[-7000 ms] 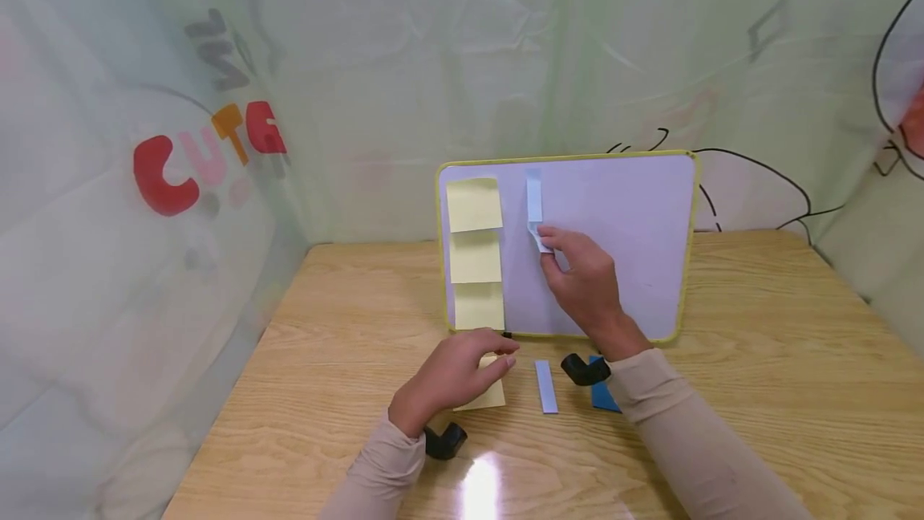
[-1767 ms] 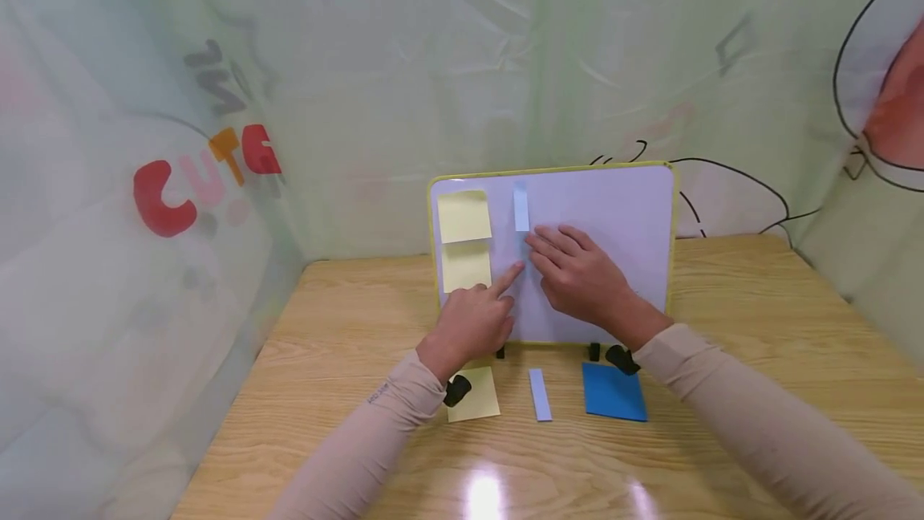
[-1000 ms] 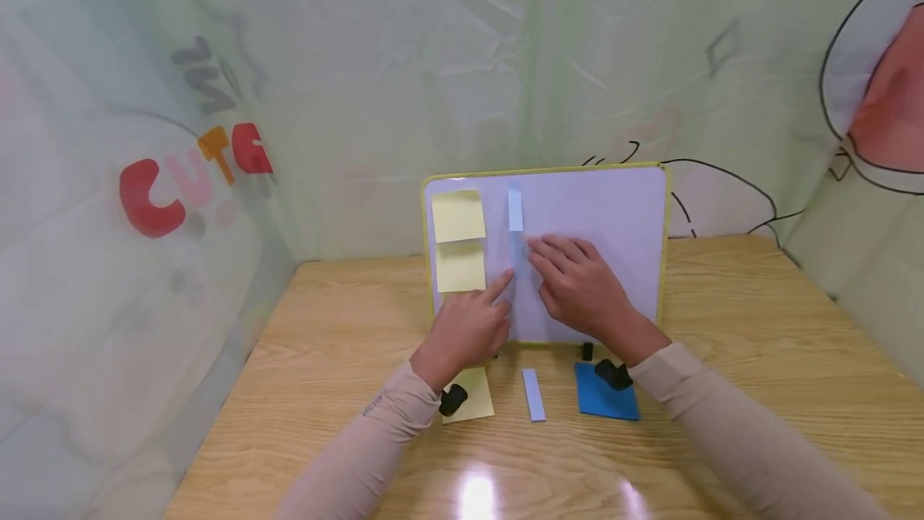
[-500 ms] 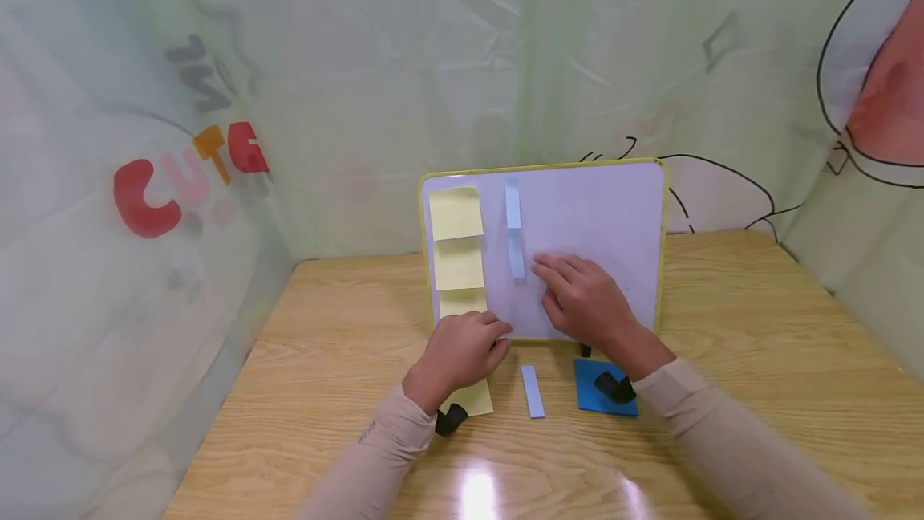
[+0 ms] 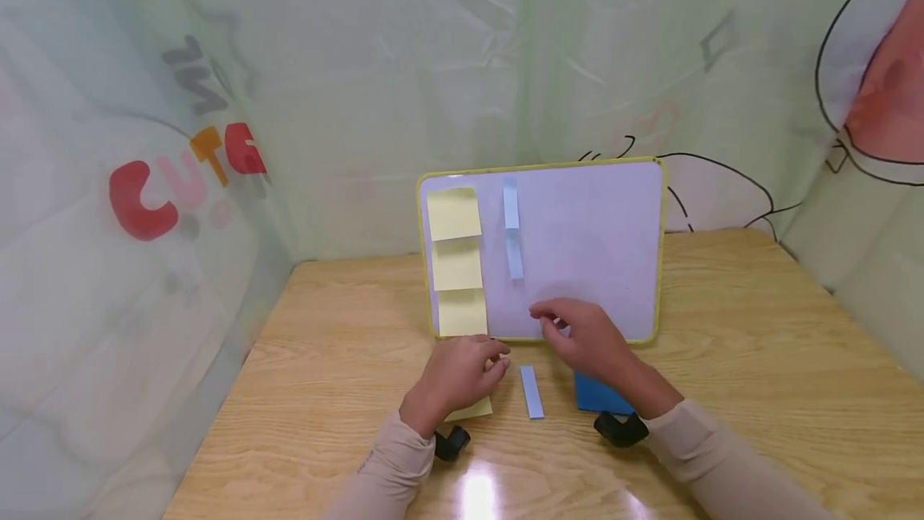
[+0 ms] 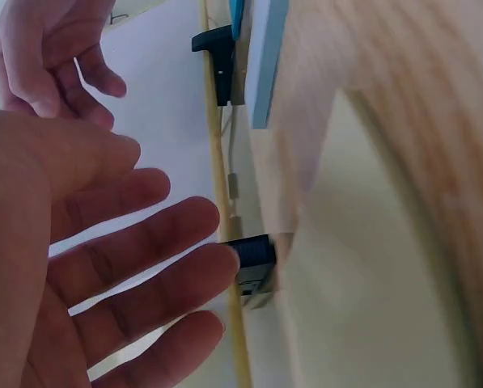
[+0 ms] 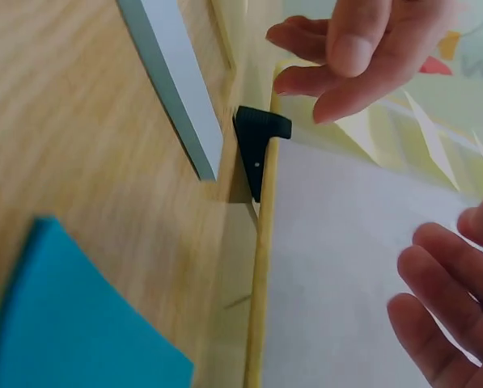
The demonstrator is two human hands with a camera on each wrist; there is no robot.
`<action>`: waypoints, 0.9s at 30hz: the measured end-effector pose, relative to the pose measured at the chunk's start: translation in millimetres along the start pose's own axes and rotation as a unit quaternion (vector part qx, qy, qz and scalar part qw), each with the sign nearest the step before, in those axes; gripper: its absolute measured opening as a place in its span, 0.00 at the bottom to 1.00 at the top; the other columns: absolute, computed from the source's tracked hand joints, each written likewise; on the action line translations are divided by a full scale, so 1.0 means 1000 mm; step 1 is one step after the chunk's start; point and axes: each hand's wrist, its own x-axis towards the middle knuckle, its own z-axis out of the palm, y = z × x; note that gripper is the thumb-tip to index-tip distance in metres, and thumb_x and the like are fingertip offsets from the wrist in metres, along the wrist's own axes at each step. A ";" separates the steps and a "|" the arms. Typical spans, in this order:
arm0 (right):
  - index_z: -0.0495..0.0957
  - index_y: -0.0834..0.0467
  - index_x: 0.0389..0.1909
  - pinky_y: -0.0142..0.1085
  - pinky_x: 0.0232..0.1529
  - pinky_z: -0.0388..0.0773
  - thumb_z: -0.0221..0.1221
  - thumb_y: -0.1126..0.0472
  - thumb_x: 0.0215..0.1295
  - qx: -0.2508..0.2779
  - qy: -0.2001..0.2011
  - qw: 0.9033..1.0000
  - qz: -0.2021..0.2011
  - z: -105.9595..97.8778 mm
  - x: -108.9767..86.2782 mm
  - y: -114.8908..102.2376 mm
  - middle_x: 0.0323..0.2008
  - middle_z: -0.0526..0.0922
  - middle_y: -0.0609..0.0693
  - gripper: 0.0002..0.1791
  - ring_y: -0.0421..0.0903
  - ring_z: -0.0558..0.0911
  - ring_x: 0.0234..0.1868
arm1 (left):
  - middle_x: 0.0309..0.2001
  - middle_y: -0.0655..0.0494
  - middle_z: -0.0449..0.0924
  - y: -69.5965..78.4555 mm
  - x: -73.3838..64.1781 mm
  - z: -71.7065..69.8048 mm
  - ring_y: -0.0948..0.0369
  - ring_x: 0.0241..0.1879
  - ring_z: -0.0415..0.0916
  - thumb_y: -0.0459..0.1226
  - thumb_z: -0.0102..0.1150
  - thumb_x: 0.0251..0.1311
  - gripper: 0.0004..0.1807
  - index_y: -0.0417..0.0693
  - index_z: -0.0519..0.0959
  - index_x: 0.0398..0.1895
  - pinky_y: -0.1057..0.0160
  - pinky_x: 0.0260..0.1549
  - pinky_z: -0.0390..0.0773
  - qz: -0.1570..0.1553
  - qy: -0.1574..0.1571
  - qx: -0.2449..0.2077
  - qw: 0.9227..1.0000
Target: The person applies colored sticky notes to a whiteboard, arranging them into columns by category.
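A whiteboard [image 5: 592,223] with a yellow frame stands upright on the table. Down its left side runs a column of three yellow sticky notes [image 5: 455,263]. Beside them, two narrow light-blue sticky strips [image 5: 513,255] hang one below the other. My left hand [image 5: 458,375] hovers over the yellow sticky-note pad [image 5: 472,409], partly covering it; its fingers [image 6: 160,283] are loosely bent and hold nothing. My right hand [image 5: 592,343], also holding nothing, is in front of the board's lower part. Between and below the hands lies a narrow light-blue strip pad [image 5: 532,392].
A blue sticky-note pad [image 5: 599,396] lies under my right forearm, partly hidden. Black feet, such as this clip [image 7: 257,145], support the board's lower edge. A printed plastic sheet [image 5: 361,103] hangs behind and to the left of the wooden table [image 5: 325,327].
The second light-blue strip, earlier pinched in my right hand, now sticks to the board below the first. Both hands pressed around it, then drew back down and away.
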 end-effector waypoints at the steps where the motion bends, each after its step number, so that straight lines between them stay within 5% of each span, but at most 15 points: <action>1: 0.86 0.64 0.44 0.43 0.34 0.84 0.63 0.74 0.61 0.007 -0.004 1.000 0.004 0.000 -0.001 -0.001 0.39 0.88 0.51 0.11 0.43 0.84 0.34 | 0.34 0.67 0.84 0.000 -0.001 0.001 0.72 0.31 0.79 0.45 0.60 0.68 0.10 0.56 0.88 0.44 0.71 0.26 0.75 -0.005 0.005 0.002 1.000; 8: 0.86 0.63 0.43 0.40 0.35 0.83 0.61 0.73 0.65 0.037 -0.037 0.998 0.041 0.001 -0.009 -0.006 0.38 0.87 0.46 0.09 0.40 0.83 0.35 | 0.31 0.69 0.82 0.000 -0.010 0.008 0.73 0.29 0.77 0.45 0.60 0.67 0.10 0.57 0.88 0.43 0.72 0.24 0.72 -0.030 -0.001 -0.001 1.000; 13: 0.86 0.60 0.43 0.39 0.37 0.83 0.61 0.71 0.66 0.055 -0.105 0.990 0.071 0.000 -0.015 -0.007 0.39 0.87 0.48 0.09 0.38 0.82 0.35 | 0.30 0.69 0.81 0.001 -0.012 0.009 0.73 0.29 0.75 0.45 0.59 0.68 0.11 0.57 0.88 0.45 0.72 0.24 0.71 -0.054 -0.032 -0.062 0.996; 18: 0.85 0.61 0.45 0.41 0.38 0.83 0.61 0.70 0.67 0.072 -0.164 0.982 0.058 -0.002 -0.024 -0.008 0.41 0.87 0.50 0.09 0.42 0.83 0.39 | 0.28 0.71 0.79 0.002 -0.012 0.009 0.74 0.27 0.71 0.45 0.57 0.69 0.11 0.58 0.88 0.46 0.71 0.22 0.69 -0.094 -0.058 -0.148 0.983; 27: 0.84 0.62 0.52 0.53 0.54 0.77 0.66 0.62 0.64 0.015 -0.253 0.967 0.028 0.002 -0.035 -0.008 0.55 0.81 0.55 0.16 0.57 0.79 0.57 | 0.26 0.73 0.77 0.007 -0.016 0.019 0.75 0.25 0.70 0.45 0.57 0.69 0.11 0.59 0.88 0.44 0.71 0.24 0.69 -0.118 -0.058 -0.188 0.973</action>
